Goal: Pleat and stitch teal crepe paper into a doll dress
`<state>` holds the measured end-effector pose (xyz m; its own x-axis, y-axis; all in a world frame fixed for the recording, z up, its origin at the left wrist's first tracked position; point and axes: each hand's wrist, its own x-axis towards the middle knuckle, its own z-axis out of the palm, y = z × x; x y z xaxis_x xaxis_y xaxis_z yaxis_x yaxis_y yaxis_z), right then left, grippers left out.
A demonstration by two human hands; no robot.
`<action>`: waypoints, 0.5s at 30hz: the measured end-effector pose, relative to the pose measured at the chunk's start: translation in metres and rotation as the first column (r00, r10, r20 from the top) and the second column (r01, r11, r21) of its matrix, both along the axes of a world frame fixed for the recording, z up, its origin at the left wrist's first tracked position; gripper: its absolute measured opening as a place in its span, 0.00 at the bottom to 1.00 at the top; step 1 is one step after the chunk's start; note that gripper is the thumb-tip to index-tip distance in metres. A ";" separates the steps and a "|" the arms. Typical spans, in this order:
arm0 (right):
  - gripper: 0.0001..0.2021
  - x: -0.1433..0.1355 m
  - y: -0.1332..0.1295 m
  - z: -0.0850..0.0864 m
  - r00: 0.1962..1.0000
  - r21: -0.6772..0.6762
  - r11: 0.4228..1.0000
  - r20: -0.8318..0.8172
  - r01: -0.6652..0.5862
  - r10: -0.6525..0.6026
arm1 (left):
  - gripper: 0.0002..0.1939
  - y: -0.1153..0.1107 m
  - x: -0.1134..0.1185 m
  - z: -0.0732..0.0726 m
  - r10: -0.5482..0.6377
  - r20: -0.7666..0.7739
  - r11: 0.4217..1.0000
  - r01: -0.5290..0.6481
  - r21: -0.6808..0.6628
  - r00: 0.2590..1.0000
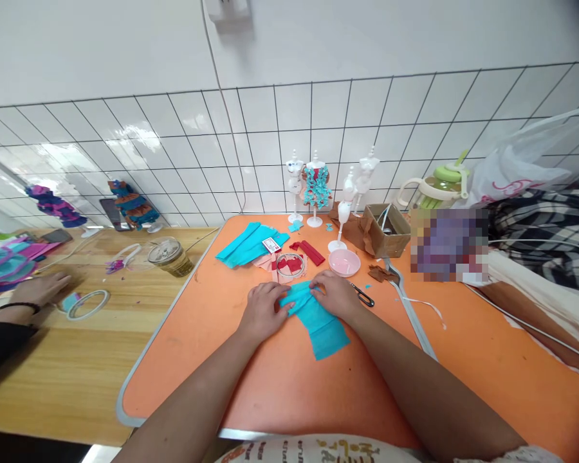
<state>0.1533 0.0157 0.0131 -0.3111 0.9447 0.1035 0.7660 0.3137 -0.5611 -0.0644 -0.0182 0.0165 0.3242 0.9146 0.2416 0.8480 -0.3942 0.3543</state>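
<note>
A strip of turquoise crepe paper lies on the orange table, its upper edge bunched between my hands. My left hand pinches the paper's left end, thumb and fingers closed on it. At the other side my right hand grips the upper right part of the same strip, fingertips pressed together. Partly under my right hand sits a pair of scissors, only its black handles showing. Just beyond my hands rests a roll of tape on red and pink paper scraps. A larger folded turquoise crepe piece lies behind it.
White mini dress forms stand at the back, one wearing a turquoise ruffled dress. Nearby are a pink bowl, a cardboard box and a green-lidded bottle. Another person's hand rests on the wooden table, left.
</note>
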 end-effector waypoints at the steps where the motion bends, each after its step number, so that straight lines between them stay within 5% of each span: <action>1: 0.07 0.001 0.001 0.000 1.000 -0.004 1.000 -0.025 0.002 -0.003 | 0.19 -0.001 0.000 0.002 -0.002 0.024 1.000 0.002 0.017 1.000; 5: 0.08 0.007 0.004 0.002 0.990 0.005 1.000 -0.136 0.030 -0.029 | 0.20 -0.007 0.000 0.011 -0.018 0.083 0.997 0.012 0.071 0.996; 9: 0.14 0.012 0.005 0.001 0.989 0.003 0.992 -0.085 -0.124 0.123 | 0.28 -0.008 0.001 0.009 -0.122 0.039 0.992 0.122 0.019 0.992; 12: 0.10 0.012 0.004 -0.003 0.988 -0.014 0.989 -0.042 -0.148 0.147 | 0.40 -0.004 0.003 0.002 -0.262 0.020 0.964 0.263 -0.051 0.965; 15: 0.05 0.012 0.005 -0.004 0.983 -0.003 0.992 -0.134 -0.124 0.123 | 0.41 0.000 0.004 -0.001 -0.318 -0.005 0.941 0.315 -0.125 0.948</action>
